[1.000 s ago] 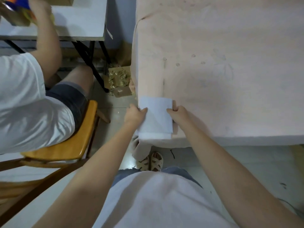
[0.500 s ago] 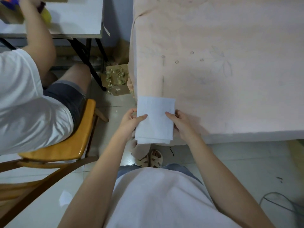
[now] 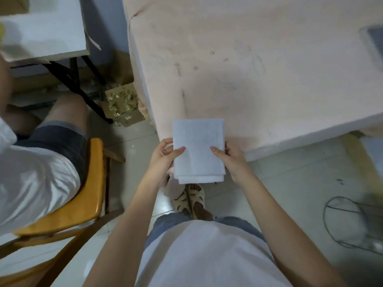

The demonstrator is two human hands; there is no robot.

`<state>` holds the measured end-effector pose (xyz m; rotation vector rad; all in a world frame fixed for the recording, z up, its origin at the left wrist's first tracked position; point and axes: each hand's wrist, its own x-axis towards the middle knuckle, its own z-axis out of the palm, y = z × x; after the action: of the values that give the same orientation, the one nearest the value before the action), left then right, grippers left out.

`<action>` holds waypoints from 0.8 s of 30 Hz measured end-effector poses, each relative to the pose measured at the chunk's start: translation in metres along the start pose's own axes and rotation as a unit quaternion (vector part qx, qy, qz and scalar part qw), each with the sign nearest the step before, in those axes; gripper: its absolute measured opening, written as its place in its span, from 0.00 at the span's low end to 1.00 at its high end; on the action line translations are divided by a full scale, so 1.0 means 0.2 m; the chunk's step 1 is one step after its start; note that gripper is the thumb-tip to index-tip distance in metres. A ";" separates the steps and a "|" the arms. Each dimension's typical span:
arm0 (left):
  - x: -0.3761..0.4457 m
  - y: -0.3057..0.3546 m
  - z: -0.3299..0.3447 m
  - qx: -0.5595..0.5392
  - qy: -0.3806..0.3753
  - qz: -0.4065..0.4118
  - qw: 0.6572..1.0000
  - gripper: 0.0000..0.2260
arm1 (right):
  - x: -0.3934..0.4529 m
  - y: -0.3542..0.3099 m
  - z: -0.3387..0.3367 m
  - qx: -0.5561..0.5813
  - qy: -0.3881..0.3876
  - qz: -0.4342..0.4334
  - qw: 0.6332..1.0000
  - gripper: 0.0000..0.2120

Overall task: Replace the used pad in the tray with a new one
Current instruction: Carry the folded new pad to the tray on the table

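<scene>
Over on the far left another person point(image 3: 35, 172) is sitting on an orange chair point(image 3: 91, 195), taking no part in this, and a cardboard box point(image 3: 122, 104) is lying on the floor by the table leg. Moving in, the left hand point(image 3: 160, 160) is pinching the left edge of the folded white pad point(image 3: 198, 150), thumb lying flat on top, the other fingers curling underneath. The pad is hanging in the air now, just off the near corner of the table point(image 3: 259, 90) with its pink cloth, where a second ago it was lying flat on that corner – so it is being lifted clear and brought in toward the body. The right hand point(image 3: 233, 160) is gripping the opposite edge the same way, thumb on top, fingers wrapping behind. It is looking clean and is folded in layers, so I am reading this as the fresh pad being picked up, with unfolding likely coming next. At the far right edge a grey shape point(image 3: 374, 40) is peeking in on the table; whether that is the tray I cannot tell, and no used pad is showing anywhere
</scene>
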<state>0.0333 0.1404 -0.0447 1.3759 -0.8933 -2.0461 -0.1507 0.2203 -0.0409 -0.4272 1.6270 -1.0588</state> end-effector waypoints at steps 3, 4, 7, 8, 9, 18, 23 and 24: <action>0.03 -0.03 0.08 0.062 -0.020 -0.001 0.998 0.12 | -0.05 0.03 -0.07 0.003 0.062 -0.013 0.998 0.04; 0.04 -0.04 0.11 0.079 -0.026 0.000 0.997 0.12 | -0.07 0.04 -0.10 0.002 0.079 -0.018 0.997 0.03; 0.06 -0.07 0.19 0.116 -0.044 0.003 0.992 0.14 | -0.12 0.07 -0.17 0.013 0.117 -0.022 0.993 0.04; 0.06 -0.07 0.22 0.124 -0.052 0.004 0.991 0.14 | -0.14 0.08 -0.20 0.022 0.129 -0.021 0.991 0.04; 0.06 -0.08 0.24 0.132 -0.060 0.005 0.989 0.14 | -0.16 0.09 -0.22 0.030 0.139 -0.021 0.990 0.04; 0.08 -0.13 0.55 0.191 -0.120 0.013 0.974 0.14 | -0.24 0.15 -0.48 0.083 0.203 -0.019 0.975 0.09; 0.10 -0.17 0.80 0.262 -0.141 0.048 0.953 0.23 | -0.27 0.15 -0.68 0.098 0.234 -0.024 0.967 0.11; 0.10 -0.18 0.86 0.271 -0.141 0.053 0.951 0.23 | -0.28 0.14 -0.73 0.102 0.235 -0.026 0.966 0.11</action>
<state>-0.1356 0.1904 -0.0385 1.2640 -1.7164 -2.0257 -0.2575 0.3381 -0.0302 -0.0817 1.8992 -1.4298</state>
